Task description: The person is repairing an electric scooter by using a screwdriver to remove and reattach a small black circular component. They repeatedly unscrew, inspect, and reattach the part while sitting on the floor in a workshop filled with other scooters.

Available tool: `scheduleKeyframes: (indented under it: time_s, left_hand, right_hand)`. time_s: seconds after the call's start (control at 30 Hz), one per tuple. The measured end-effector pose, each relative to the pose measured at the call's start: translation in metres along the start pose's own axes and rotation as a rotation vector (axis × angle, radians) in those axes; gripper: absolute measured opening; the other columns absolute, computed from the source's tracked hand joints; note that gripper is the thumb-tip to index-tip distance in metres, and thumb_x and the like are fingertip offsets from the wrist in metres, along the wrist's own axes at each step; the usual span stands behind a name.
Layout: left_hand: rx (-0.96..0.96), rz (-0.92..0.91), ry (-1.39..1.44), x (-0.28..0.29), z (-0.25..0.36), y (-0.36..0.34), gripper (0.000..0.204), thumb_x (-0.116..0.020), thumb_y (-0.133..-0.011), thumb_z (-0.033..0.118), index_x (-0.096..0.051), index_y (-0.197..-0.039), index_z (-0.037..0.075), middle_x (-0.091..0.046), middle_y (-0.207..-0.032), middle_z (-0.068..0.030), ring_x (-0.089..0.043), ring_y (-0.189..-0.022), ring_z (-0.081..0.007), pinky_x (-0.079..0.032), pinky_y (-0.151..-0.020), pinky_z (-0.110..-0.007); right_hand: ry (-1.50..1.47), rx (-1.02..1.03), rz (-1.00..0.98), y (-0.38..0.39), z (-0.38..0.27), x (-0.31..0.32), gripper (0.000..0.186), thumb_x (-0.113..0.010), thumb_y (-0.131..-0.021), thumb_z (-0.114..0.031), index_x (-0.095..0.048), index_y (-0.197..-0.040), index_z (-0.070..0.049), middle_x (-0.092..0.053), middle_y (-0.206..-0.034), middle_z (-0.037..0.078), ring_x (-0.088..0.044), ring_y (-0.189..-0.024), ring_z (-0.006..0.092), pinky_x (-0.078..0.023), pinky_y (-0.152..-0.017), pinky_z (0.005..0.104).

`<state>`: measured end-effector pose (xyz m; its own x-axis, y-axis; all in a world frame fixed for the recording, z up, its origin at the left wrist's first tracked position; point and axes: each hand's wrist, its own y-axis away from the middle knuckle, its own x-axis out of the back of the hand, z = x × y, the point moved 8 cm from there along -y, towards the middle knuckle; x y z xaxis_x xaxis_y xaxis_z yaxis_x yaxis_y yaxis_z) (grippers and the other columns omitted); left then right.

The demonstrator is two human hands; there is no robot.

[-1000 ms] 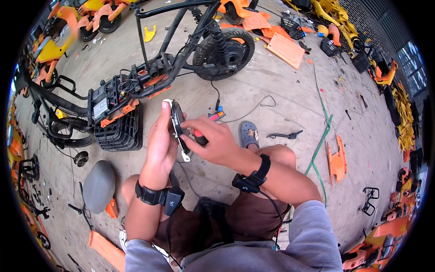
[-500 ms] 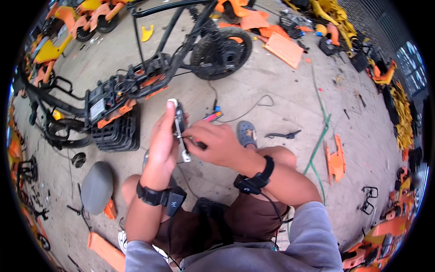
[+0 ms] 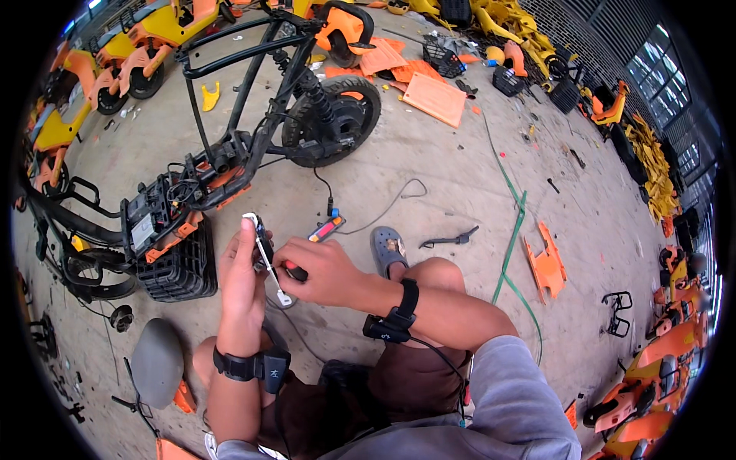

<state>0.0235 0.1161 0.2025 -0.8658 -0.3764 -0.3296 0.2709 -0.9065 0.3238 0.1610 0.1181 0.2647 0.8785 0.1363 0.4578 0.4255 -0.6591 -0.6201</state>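
My left hand (image 3: 241,282) is closed round a long, narrow black part with a white edge (image 3: 264,249), its thumb lying along the top end. The part is held upright and slightly tilted, with a pale tab at its lower end. My right hand (image 3: 330,274) grips a screwdriver with a red and black handle (image 3: 294,270) against the right side of that part. Fingers hide the screwdriver's tip and the spot it touches. Both hands are above the floor, in front of my knees.
A stripped black scooter frame (image 3: 253,146) with a wheel and a black basket (image 3: 180,264) stands ahead on the left. A grey seat (image 3: 158,362) lies near my left knee. Green strapping (image 3: 511,238), a cable (image 3: 391,207) and orange panels (image 3: 546,262) are on the floor.
My view has tilted up, so the scene sits further left and my hands lower. The right hand has turned a little, and the red end of the screwdriver handle now shows.
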Motion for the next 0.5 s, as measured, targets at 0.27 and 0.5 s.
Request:
scheduleKeyframes:
  time_s: [0.27,0.5]
  left_hand:
    - [-0.001,0.010,0.018,-0.0012,0.0030,0.0052,0.039,-0.062,-0.092,0.049,-0.064,-0.101,0.011,-0.063,-0.086,0.0016,-0.053,-0.075,-0.0071,-0.041,-0.065,-0.025]
    - [-0.013,0.031,0.027,-0.0003,0.0060,0.0048,0.034,-0.061,-0.094,0.044,-0.064,-0.095,0.010,-0.061,-0.081,0.0044,-0.052,-0.070,-0.0056,-0.040,-0.062,-0.023]
  right_hand:
    - [-0.009,-0.008,-0.033,-0.0009,-0.0024,-0.0024,0.012,-0.069,-0.074,-0.008,-0.065,-0.086,-0.007,-0.060,-0.078,0.003,-0.059,-0.061,0.0199,-0.045,-0.050,0.0309]
    - [0.106,0.024,-0.038,-0.0029,-0.0074,-0.0007,0.013,-0.070,-0.075,-0.012,-0.065,-0.087,-0.009,-0.059,-0.081,0.001,-0.058,-0.058,0.0174,-0.044,-0.047,0.0292]
